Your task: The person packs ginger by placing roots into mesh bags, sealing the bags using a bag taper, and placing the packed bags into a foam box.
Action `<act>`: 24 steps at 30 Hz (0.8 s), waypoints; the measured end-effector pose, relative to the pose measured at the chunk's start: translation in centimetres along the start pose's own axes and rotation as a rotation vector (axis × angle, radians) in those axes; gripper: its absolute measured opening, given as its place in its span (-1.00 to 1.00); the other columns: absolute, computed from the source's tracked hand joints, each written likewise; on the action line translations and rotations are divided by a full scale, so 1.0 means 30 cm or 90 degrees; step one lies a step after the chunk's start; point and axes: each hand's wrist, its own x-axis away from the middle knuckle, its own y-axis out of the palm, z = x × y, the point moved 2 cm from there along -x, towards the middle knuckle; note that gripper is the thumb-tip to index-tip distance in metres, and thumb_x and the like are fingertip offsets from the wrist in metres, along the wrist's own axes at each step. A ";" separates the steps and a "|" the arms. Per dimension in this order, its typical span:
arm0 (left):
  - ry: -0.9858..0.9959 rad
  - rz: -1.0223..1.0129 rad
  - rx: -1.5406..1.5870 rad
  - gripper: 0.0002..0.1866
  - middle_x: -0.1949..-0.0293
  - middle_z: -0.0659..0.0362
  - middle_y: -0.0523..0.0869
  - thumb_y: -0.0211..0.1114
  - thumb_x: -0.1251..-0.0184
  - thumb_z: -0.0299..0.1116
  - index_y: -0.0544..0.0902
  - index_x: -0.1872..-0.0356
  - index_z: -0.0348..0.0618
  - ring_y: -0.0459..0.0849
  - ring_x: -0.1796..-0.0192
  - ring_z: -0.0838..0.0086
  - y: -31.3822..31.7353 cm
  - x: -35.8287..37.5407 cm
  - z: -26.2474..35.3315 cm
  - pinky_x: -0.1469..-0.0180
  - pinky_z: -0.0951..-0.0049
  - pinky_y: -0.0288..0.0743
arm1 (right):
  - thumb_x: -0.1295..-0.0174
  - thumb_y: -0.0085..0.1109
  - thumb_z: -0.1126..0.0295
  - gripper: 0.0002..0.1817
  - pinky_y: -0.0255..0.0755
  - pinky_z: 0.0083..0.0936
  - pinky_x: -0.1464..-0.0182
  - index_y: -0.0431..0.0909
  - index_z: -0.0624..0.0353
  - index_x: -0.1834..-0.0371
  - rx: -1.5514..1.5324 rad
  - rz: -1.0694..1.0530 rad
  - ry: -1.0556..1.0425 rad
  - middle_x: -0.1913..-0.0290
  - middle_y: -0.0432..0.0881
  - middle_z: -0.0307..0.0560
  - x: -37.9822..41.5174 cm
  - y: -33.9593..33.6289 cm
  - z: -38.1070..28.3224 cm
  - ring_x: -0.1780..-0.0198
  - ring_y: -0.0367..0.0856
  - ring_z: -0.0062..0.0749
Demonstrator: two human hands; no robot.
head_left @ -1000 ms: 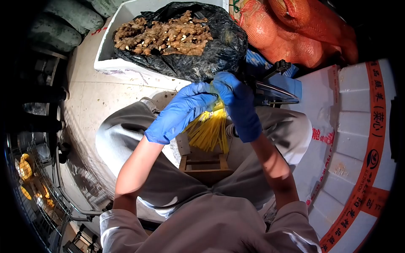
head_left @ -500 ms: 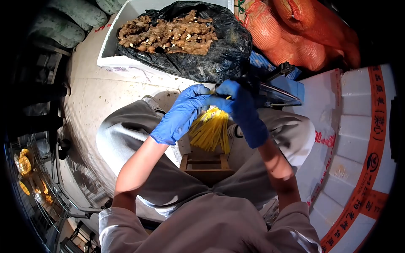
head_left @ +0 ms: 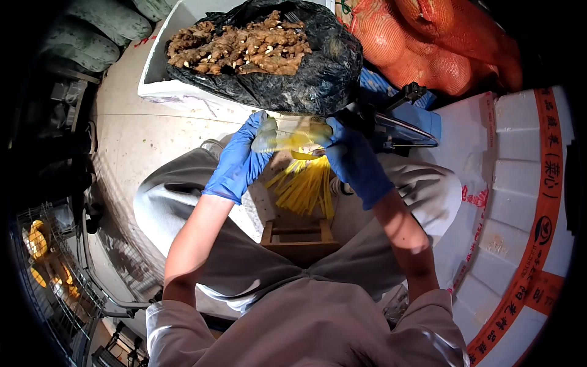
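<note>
My left hand (head_left: 243,154), in a blue glove, is closed with its fingers smeared by motion. A yellow strip (head_left: 295,139), also blurred, stretches from it to my right hand (head_left: 353,156), gloved in blue too and closed on the strip's other end. Just below hangs a fanned bundle of thin yellow strips (head_left: 304,188), above the floor between my legs. Close ahead of both hands lies knobbly ginger (head_left: 244,49) in a black plastic bag (head_left: 327,67). What my fingertips pinch is partly hidden.
A white foam box (head_left: 156,90) holds the bag. Orange mesh sacks (head_left: 422,55) lie at the upper right, above a blue object with a metal bar (head_left: 406,129). White foam boxes (head_left: 520,165) with red tape line the right. A small wooden stool (head_left: 299,238) stands between my legs; a wire basket (head_left: 58,269) is left.
My hands have drawn apart, the left one moving left and the right one slightly right. The yellow strip now spans the wider gap between them.
</note>
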 end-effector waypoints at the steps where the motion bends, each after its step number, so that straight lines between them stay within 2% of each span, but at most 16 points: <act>1: -0.032 -0.087 -0.021 -0.84 0.32 0.12 0.55 -0.01 -0.28 -0.47 0.44 0.19 -0.33 0.56 0.14 0.42 0.015 -0.001 -0.001 0.02 0.48 0.50 | -0.09 0.09 0.43 -0.87 0.45 -0.51 0.37 0.40 0.16 0.32 -0.061 -0.093 0.055 0.37 0.54 -0.11 -0.004 0.026 0.010 0.48 0.51 -0.47; 2: 0.005 -0.054 -0.024 -0.83 0.31 0.13 0.55 -0.01 -0.27 -0.49 0.44 0.17 -0.31 0.55 0.20 0.48 0.015 0.005 -0.009 0.14 0.59 0.50 | -0.09 0.09 0.43 -0.87 0.45 -0.51 0.37 0.40 0.16 0.32 -0.061 -0.095 0.053 0.37 0.54 -0.11 -0.004 0.044 0.018 0.48 0.51 -0.47; 3: 0.003 -0.054 -0.026 -0.83 0.31 0.13 0.55 -0.01 -0.27 -0.49 0.44 0.17 -0.31 0.55 0.20 0.48 0.080 0.020 -0.028 0.14 0.59 0.50 | -0.08 0.10 0.40 -0.85 0.43 -0.48 0.38 0.42 0.18 0.31 0.259 0.050 -0.032 0.40 0.55 -0.09 -0.002 0.132 0.029 0.49 0.51 -0.45; 4: 0.085 0.099 -0.108 -0.85 0.33 0.16 0.54 0.01 -0.25 -0.52 0.45 0.18 -0.30 0.54 0.23 0.50 0.147 0.040 -0.036 0.19 0.61 0.48 | -0.08 0.12 0.37 -0.83 0.41 -0.46 0.40 0.44 0.19 0.30 0.576 0.201 -0.119 0.43 0.56 -0.06 0.006 0.177 0.024 0.50 0.51 -0.44; 5: 0.166 0.253 -0.189 -0.85 0.34 0.18 0.53 0.02 -0.24 -0.55 0.45 0.18 -0.28 0.53 0.26 0.52 0.173 0.056 -0.037 0.23 0.63 0.47 | -0.08 0.12 0.37 -0.83 0.41 -0.46 0.40 0.44 0.19 0.30 0.576 0.203 -0.120 0.43 0.56 -0.06 0.005 0.154 0.027 0.50 0.51 -0.44; 7: 0.112 0.146 -0.273 -0.80 0.32 0.21 0.53 0.12 -0.13 -0.60 0.46 0.19 -0.24 0.50 0.25 0.59 0.148 0.049 -0.037 0.24 0.68 0.43 | -0.03 0.14 0.37 -0.80 0.39 -0.46 0.41 0.47 0.23 0.31 1.088 0.134 -0.364 0.49 0.55 -0.03 -0.010 0.095 0.031 0.49 0.53 -0.38; 9: 0.215 0.121 -0.844 -0.73 0.30 0.23 0.54 0.20 -0.03 -0.63 0.45 0.20 -0.23 0.49 0.21 0.63 0.133 0.033 -0.067 0.18 0.67 0.41 | -0.01 0.15 0.38 -0.81 0.38 -0.45 0.39 0.49 0.24 0.35 1.140 0.161 -0.384 0.48 0.55 -0.03 -0.018 0.061 0.028 0.43 0.56 -0.30; 11: 0.146 0.261 -1.048 -0.72 0.27 0.24 0.55 0.22 0.00 -0.62 0.47 0.20 -0.26 0.48 0.24 0.66 0.004 0.015 -0.058 0.20 0.68 0.39 | 0.00 0.10 0.55 -0.88 0.38 -0.52 0.31 0.49 0.30 0.36 1.145 0.242 -0.204 0.44 0.54 0.00 -0.019 0.059 0.023 0.38 0.54 -0.35; 13: 0.291 0.314 -1.217 -0.71 0.34 0.16 0.59 0.17 -0.01 -0.54 0.50 0.16 -0.28 0.52 0.27 0.58 -0.071 0.012 -0.023 0.30 0.64 0.40 | -0.04 0.07 0.54 -0.84 0.39 -0.53 0.26 0.46 0.31 0.28 1.232 0.119 -0.337 0.37 0.55 0.03 0.000 0.061 0.019 0.33 0.54 -0.36; 15: 0.303 0.323 -1.056 -0.71 0.28 0.12 0.59 0.11 -0.08 -0.53 0.48 0.11 -0.30 0.55 0.25 0.52 -0.076 0.011 0.003 0.28 0.64 0.43 | -0.07 0.03 0.54 -0.80 0.41 -0.54 0.21 0.43 0.32 0.20 1.298 -0.015 -0.478 0.29 0.55 0.06 0.011 0.088 0.040 0.28 0.55 -0.37; 17: 0.306 0.318 -0.899 -0.70 0.23 0.07 0.60 0.05 -0.14 -0.52 0.46 0.06 -0.32 0.58 0.24 0.47 -0.043 0.026 0.016 0.25 0.64 0.46 | -0.11 0.01 0.54 -0.65 0.40 -0.53 0.10 0.29 0.34 0.01 0.513 0.040 -0.173 0.20 0.53 0.04 0.017 0.093 0.052 0.20 0.53 -0.36; 18: 0.201 0.321 -0.637 -0.72 0.22 0.07 0.59 -0.02 -0.19 -0.54 0.46 0.07 -0.34 0.59 0.22 0.44 0.009 0.038 0.015 0.21 0.62 0.49 | -0.10 0.04 0.53 -0.52 0.37 -0.52 0.01 0.14 0.33 -0.10 0.232 0.202 -0.061 0.17 0.52 -0.02 0.005 0.114 0.051 0.14 0.50 -0.38; 19: 0.095 0.314 -0.375 -0.73 0.21 0.07 0.58 -0.10 -0.23 -0.55 0.45 0.07 -0.37 0.59 0.20 0.42 0.033 0.044 0.006 0.16 0.60 0.51 | -0.10 0.04 0.53 -0.52 0.37 -0.52 0.01 0.14 0.33 -0.10 0.231 0.205 -0.065 0.17 0.52 -0.02 0.011 0.098 0.056 0.14 0.50 -0.38; 20: -0.009 0.119 -0.255 -0.71 0.17 0.07 0.56 -0.21 -0.26 -0.57 0.43 0.06 -0.37 0.57 0.16 0.44 -0.038 0.031 0.045 0.10 0.56 0.52 | -0.07 0.08 0.52 -0.51 0.37 -0.55 0.04 0.18 0.33 -0.08 0.318 0.186 -0.112 0.18 0.52 -0.03 0.019 0.073 0.060 0.15 0.50 -0.41; 22: 0.010 0.161 -0.258 -0.71 0.17 0.07 0.56 -0.21 -0.27 -0.55 0.42 0.07 -0.36 0.57 0.17 0.45 0.033 0.025 0.003 0.09 0.56 0.51 | -0.04 0.12 0.51 -0.51 0.37 -0.58 0.07 0.22 0.33 -0.06 0.405 0.170 -0.163 0.18 0.53 -0.04 0.019 0.070 0.052 0.16 0.49 -0.44; 24: 0.064 0.174 -0.441 -0.74 0.19 0.08 0.56 -0.19 -0.27 -0.54 0.43 0.10 -0.31 0.56 0.15 0.44 0.101 0.044 -0.024 0.05 0.53 0.48 | -0.03 0.14 0.48 -0.60 0.37 -0.63 0.18 0.35 0.28 0.02 0.876 0.059 -0.115 0.20 0.53 -0.09 -0.017 0.093 0.040 0.22 0.48 -0.53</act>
